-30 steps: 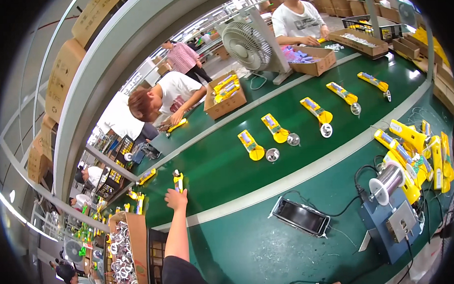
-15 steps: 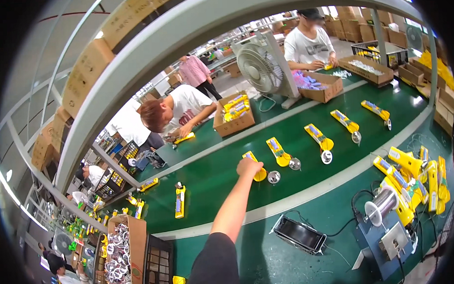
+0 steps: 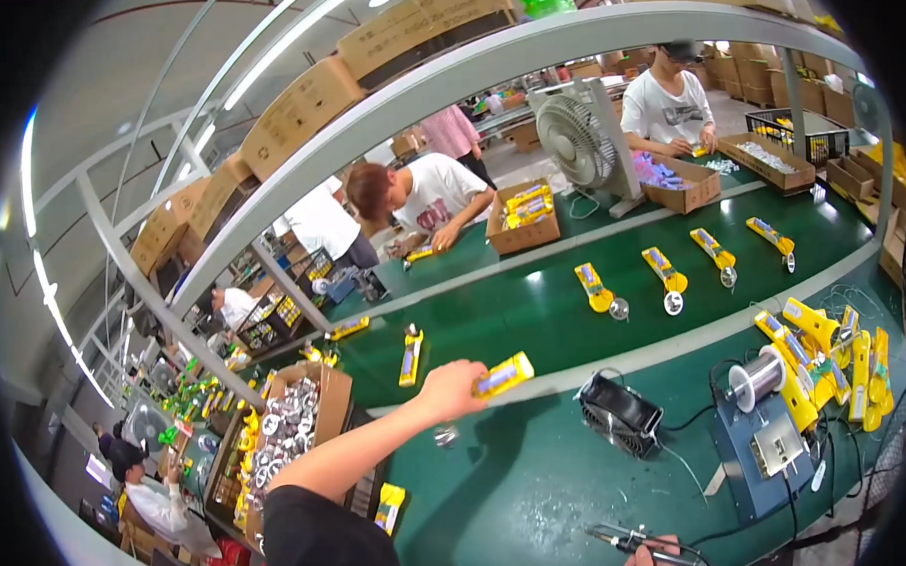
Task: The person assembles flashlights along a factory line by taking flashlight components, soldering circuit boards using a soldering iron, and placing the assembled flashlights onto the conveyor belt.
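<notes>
Grips yellow housing (image 3: 506,375) in curled left hand (image 3: 455,388) over far edge of tabletop (image 3: 550,499); soldering iron (image 3: 622,544) in closed right hand (image 3: 651,558).

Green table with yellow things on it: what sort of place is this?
Probably a factory workshop: similar yellow parts lie in a row along the long green table, people work beside it, and a cardboard box holds many shiny pieces.

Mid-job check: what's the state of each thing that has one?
Left hand: closed on yellow piece
Right hand: closed on pen-like tool
Black fan: on the bench; spinning unclear
Spool: wound with silvery wire
Carton of silvery parts: open, well filled
Large fan: upright; spinning unclear
</notes>
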Available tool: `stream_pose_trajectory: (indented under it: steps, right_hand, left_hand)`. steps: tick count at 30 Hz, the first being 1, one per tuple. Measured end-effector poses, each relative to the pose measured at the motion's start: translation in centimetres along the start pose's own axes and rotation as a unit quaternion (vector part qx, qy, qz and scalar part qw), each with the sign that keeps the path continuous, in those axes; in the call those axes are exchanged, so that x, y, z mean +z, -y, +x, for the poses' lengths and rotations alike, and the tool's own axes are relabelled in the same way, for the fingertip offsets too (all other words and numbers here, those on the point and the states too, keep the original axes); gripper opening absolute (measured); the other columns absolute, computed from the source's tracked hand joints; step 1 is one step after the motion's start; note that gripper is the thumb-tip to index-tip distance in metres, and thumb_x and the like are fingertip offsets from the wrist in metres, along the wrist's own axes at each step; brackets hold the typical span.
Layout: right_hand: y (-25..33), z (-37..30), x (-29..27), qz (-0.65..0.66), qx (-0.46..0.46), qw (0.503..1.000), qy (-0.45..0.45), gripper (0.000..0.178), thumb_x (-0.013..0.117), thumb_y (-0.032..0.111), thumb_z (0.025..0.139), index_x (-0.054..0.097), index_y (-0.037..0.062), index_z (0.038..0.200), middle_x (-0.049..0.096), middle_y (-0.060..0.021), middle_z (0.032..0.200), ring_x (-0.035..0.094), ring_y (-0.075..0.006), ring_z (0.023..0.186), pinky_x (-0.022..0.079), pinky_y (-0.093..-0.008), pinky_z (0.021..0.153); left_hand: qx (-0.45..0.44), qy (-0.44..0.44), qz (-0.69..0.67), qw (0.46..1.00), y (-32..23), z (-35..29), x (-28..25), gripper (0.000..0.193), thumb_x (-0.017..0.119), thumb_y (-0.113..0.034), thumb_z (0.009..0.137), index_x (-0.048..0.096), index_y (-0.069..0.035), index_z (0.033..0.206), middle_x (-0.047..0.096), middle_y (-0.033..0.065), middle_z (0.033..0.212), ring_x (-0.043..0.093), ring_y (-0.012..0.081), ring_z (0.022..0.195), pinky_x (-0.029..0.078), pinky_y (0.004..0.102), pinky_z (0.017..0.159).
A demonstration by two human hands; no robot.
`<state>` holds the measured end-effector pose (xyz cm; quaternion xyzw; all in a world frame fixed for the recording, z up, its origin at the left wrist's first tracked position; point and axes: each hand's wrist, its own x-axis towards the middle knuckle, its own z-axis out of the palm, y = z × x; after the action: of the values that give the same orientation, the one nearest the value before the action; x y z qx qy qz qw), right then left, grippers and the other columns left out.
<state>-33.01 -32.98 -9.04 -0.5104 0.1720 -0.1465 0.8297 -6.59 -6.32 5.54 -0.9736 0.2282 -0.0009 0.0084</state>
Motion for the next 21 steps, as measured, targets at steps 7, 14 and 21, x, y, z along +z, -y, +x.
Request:
stream_pose_trajectory:
  steps: [7, 14, 21]
  right_hand:
    - [-0.9, -0.4, 0.0, 0.052, -0.013, 0.999, -0.002, 0.016, 0.049, 0.005, 0.081, 0.038, 0.0030, 0.092, 0.042, -0.0028, 0.071, 0.041, -0.0051, 0.047, 0.031, -0.0153, 0.039]
    - [-0.5, -0.7, 0.6, 0.038, -0.028, 0.999, 0.003, 0.012, 0.049, 0.003, 0.080, 0.042, 0.0029, 0.089, 0.045, -0.0036, 0.057, 0.038, -0.0052, 0.042, 0.027, -0.0155, 0.037]
    - [-0.8, -0.7, 0.6, 0.038, -0.011, 0.999, 0.007, 0.011, 0.048, 0.003, 0.080, 0.042, 0.0023, 0.090, 0.043, -0.0017, 0.056, 0.037, -0.0042, 0.043, 0.027, -0.0146, 0.038]
  left_hand:
    - [-0.024, 0.121, -0.038, 0.992, -6.4, -16.9, 2.6, 0.038, 0.066, -0.018, 0.066, 0.054, -0.014, 0.102, 0.054, 0.0035, 0.095, 0.052, 0.0253, 0.090, 0.046, 0.0348, 0.073]
    - [0.118, 0.114, -0.144, 0.976, -8.7, -23.6, 6.8, 0.039, 0.059, 0.000, 0.065, 0.056, -0.014, 0.101, 0.052, -0.0002, 0.102, 0.048, 0.0212, 0.103, 0.045, 0.0310, 0.081]
    - [0.269, 0.035, -0.091, 0.958, -8.3, -21.7, 7.2, 0.042, 0.057, -0.004, 0.066, 0.053, -0.017, 0.106, 0.039, 0.0012, 0.126, 0.034, 0.0270, 0.120, 0.035, 0.0356, 0.096]
